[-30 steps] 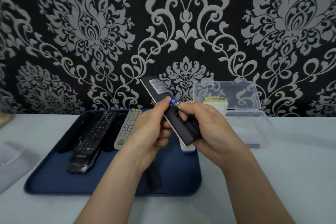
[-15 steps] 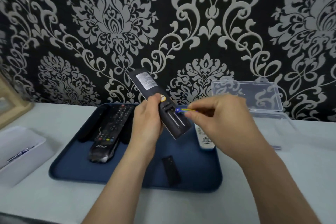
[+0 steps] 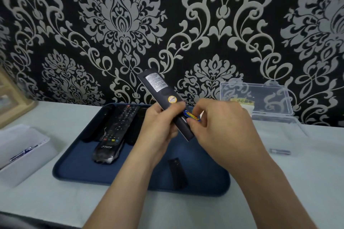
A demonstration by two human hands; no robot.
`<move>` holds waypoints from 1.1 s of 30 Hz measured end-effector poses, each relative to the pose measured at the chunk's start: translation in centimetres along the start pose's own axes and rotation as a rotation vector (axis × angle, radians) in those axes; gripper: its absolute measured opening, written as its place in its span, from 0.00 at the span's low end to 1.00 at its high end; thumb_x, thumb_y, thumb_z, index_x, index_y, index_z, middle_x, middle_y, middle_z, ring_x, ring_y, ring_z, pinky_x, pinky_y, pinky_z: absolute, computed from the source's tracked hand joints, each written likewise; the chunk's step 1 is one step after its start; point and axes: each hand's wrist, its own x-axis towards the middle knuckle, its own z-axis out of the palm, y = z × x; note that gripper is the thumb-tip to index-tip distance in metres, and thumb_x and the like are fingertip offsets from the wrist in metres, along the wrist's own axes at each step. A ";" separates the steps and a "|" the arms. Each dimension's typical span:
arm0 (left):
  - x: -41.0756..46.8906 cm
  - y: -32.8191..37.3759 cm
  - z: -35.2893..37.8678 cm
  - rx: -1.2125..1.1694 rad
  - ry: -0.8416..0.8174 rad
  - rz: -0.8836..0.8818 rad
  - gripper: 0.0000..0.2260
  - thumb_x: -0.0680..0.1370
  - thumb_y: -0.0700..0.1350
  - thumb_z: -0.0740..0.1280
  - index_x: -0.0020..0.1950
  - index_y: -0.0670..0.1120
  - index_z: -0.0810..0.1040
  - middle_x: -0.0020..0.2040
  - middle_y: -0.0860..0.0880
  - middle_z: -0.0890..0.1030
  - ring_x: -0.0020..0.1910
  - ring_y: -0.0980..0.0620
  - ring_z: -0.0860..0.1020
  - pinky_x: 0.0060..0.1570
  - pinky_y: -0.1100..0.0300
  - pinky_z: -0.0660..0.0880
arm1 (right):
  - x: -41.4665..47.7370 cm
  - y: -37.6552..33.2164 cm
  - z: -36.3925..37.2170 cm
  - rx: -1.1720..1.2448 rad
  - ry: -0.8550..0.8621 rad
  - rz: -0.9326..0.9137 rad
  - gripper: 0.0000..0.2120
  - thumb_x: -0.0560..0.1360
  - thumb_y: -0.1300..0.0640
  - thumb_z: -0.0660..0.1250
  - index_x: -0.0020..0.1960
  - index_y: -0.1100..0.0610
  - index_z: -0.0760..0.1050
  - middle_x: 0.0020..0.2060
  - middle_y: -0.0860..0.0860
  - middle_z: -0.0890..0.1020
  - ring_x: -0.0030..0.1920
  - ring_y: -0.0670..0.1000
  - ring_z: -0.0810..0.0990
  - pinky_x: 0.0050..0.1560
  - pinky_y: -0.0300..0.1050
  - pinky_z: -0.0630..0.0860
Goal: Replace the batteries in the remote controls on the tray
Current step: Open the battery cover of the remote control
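Observation:
My left hand (image 3: 160, 126) grips a black remote (image 3: 158, 89) back side up, tilted, above the dark blue tray (image 3: 78, 169). A white label and a round gold sticker show on its back. My right hand (image 3: 223, 128) pinches a blue and yellow battery (image 3: 191, 116) against the remote's open battery bay. The loose black battery cover (image 3: 177, 172) lies on the tray near its front edge. A black remote with coloured buttons (image 3: 113, 135) lies at the tray's left, and other dark remotes beside it are partly hidden.
A clear plastic box (image 3: 260, 102) with its lid raised stands at the back right. A dark battery (image 3: 280, 151) lies on the table to the right. A white container (image 3: 22, 152) holding a battery sits at the left. A wooden frame (image 3: 11, 98) stands far left.
My right hand has brought the battery left from beside the remote down onto the battery bay. The view has shifted slightly and the white remote behind my hands is now hidden.

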 end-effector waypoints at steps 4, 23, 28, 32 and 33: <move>-0.1 -0.2 -0.1 0.003 -0.074 0.007 0.04 0.74 0.37 0.69 0.46 0.40 0.76 0.32 0.46 0.71 0.23 0.57 0.58 0.23 0.63 0.51 | 0.0 0.4 0.3 0.043 0.013 -0.005 0.06 0.76 0.48 0.66 0.47 0.50 0.75 0.35 0.48 0.79 0.42 0.52 0.78 0.44 0.50 0.75; 0.1 -0.5 0.3 0.005 -0.004 0.057 0.03 0.76 0.35 0.66 0.48 0.40 0.76 0.40 0.42 0.79 0.39 0.47 0.79 0.40 0.55 0.77 | 0.7 2.3 1.0 1.081 -0.308 0.544 0.05 0.76 0.64 0.69 0.47 0.56 0.81 0.33 0.54 0.85 0.32 0.47 0.83 0.32 0.35 0.77; -0.1 -0.4 0.0 -0.007 -0.037 0.066 0.04 0.76 0.33 0.64 0.47 0.41 0.76 0.38 0.44 0.80 0.37 0.50 0.80 0.37 0.57 0.78 | 0.8 2.0 1.7 1.006 -0.270 0.520 0.04 0.76 0.64 0.68 0.46 0.55 0.79 0.31 0.51 0.84 0.30 0.46 0.82 0.34 0.37 0.75; 0.0 -0.4 0.0 0.079 -0.041 0.097 0.05 0.76 0.34 0.66 0.46 0.44 0.77 0.39 0.43 0.81 0.40 0.48 0.79 0.41 0.53 0.76 | 0.7 2.2 2.2 1.018 -0.377 0.420 0.04 0.79 0.59 0.66 0.51 0.57 0.79 0.36 0.51 0.83 0.32 0.45 0.79 0.35 0.38 0.78; -0.1 -0.4 0.1 0.084 -0.041 0.084 0.05 0.76 0.35 0.67 0.46 0.44 0.77 0.40 0.43 0.81 0.40 0.47 0.79 0.40 0.54 0.76 | 0.6 2.3 2.4 1.009 -0.393 0.382 0.06 0.79 0.57 0.66 0.53 0.57 0.79 0.37 0.52 0.83 0.33 0.44 0.79 0.35 0.37 0.78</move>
